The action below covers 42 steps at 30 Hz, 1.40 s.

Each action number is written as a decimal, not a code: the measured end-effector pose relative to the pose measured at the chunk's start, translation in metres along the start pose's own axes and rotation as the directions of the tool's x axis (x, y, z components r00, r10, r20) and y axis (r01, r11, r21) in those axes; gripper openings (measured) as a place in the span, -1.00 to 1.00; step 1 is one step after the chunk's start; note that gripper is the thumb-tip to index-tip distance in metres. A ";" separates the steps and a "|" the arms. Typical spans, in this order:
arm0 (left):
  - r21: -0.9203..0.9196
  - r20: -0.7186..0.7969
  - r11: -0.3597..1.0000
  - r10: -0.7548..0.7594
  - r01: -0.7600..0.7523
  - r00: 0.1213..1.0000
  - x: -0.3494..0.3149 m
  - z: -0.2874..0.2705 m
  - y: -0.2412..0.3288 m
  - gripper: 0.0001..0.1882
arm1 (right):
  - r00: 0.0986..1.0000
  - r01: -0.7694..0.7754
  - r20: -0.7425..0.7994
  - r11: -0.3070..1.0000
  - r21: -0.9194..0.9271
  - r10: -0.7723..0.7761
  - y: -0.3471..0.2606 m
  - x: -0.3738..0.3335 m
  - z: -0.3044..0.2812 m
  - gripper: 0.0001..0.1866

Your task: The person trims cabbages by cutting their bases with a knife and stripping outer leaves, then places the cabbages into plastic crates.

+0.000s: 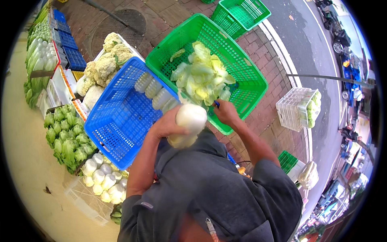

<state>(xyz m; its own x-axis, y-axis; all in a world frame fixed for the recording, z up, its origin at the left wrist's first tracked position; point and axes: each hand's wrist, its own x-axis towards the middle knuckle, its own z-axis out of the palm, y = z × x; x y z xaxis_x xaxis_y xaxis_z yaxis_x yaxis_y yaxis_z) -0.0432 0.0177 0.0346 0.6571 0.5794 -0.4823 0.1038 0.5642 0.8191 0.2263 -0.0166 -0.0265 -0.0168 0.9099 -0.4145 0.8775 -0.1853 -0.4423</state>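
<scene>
My left hand (166,124) is wrapped around a napa cabbage (192,118), its white base turned up toward me. My right hand (226,112) grips a blue handle (217,103), apparently a knife's; its blade cannot be made out. That hand is over the near side of a green plastic basket (246,60), where a heap of loose cabbage leaves (205,74) lies. To the left stands a blue plastic crate (115,117), with several pale cabbages (155,90) lined up along its right side.
Cauliflowers (105,66), green lettuces (66,133) and white-based cabbages (105,179) are stacked on the left. Another green crate (242,18) stands beyond the basket. A white crate of greens (296,108) sits by the road edge, right.
</scene>
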 end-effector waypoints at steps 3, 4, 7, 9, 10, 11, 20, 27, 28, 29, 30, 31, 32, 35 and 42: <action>-0.039 -0.076 0.999 0.027 -0.030 0.997 -0.006 0.003 -0.003 -0.03 | 0.988 -0.070 0.154 0.886 0.459 -0.002 -0.019 -0.009 -0.010 -0.76; -0.026 -0.125 0.998 0.045 -0.049 0.991 -0.004 0.001 -0.003 -0.03 | 0.975 -0.181 0.220 0.703 0.688 0.035 -0.028 -0.014 -0.012 -0.72; 0.035 -0.133 0.998 0.051 -0.047 0.990 -0.001 -0.001 -0.004 -0.02 | 0.963 -0.220 0.268 0.481 0.849 -0.033 -0.046 -0.018 -0.026 -0.59; 0.086 -0.103 0.995 0.056 -0.047 0.993 -0.002 -0.002 -0.004 -0.02 | 0.979 -0.100 0.177 0.517 0.850 -0.103 -0.051 -0.012 -0.030 -0.62; 0.137 -0.068 0.989 0.058 -0.048 0.996 -0.001 -0.002 -0.004 -0.02 | 0.980 -0.098 0.172 0.516 0.851 -0.099 -0.050 -0.004 -0.030 -0.62; 0.138 -0.066 0.989 0.058 -0.048 0.996 0.000 -0.002 -0.005 -0.02 | 0.964 -0.045 0.193 0.607 0.793 -0.181 -0.048 0.007 -0.030 -0.60; 0.340 -0.005 0.940 -0.012 0.013 1.000 -0.011 0.004 -0.003 -0.06 | 0.975 -0.051 0.200 0.775 0.630 -0.099 -0.065 0.048 -0.010 -0.74; 0.126 -0.123 0.992 0.043 -0.027 0.991 -0.014 -0.006 -0.004 -0.09 | 0.954 -0.194 0.296 0.674 0.713 -0.039 -0.068 0.031 -0.024 -0.54; 0.156 -0.104 0.988 0.014 0.003 0.994 -0.012 -0.007 -0.001 -0.09 | 0.918 -0.162 0.356 0.654 0.739 -0.175 -0.073 0.032 -0.028 -0.46; 0.156 -0.103 0.988 0.010 0.006 0.995 -0.008 -0.009 0.004 -0.09 | 0.917 -0.166 0.358 0.652 0.740 -0.173 -0.076 0.037 -0.030 -0.46; 0.193 -0.044 0.981 0.027 -0.018 0.999 -0.003 -0.009 0.013 -0.10 | 0.880 -0.131 0.404 0.687 0.715 -0.252 -0.079 0.044 -0.033 -0.45; 0.231 0.015 0.972 0.046 -0.048 0.999 -0.003 -0.008 0.019 -0.11 | 0.833 -0.088 0.446 0.718 0.690 -0.326 -0.082 0.046 -0.035 -0.44; 0.237 0.011 0.970 0.055 -0.056 0.998 -0.001 -0.010 0.010 -0.11 | 0.840 -0.077 0.430 0.712 0.698 -0.330 -0.080 0.051 -0.027 -0.50; 0.273 0.117 0.959 0.050 -0.080 0.992 0.004 -0.016 -0.012 -0.11 | 0.863 0.093 0.345 0.788 0.608 -0.368 -0.080 0.051 -0.023 -0.60; -0.028 0.085 0.999 0.021 -0.019 0.996 0.003 -0.028 -0.067 -0.21 | 0.983 0.096 0.125 0.955 0.282 -0.135 -0.060 0.061 0.015 -0.61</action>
<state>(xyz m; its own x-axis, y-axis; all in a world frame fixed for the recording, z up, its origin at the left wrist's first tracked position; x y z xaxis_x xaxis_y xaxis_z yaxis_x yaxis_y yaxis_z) -0.0690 -0.0023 -0.0301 0.7200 0.5394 -0.4366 0.0701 0.5694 0.8190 0.1654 0.0443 -0.0376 -0.1951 0.8732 -0.4467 0.7013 -0.1942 -0.6859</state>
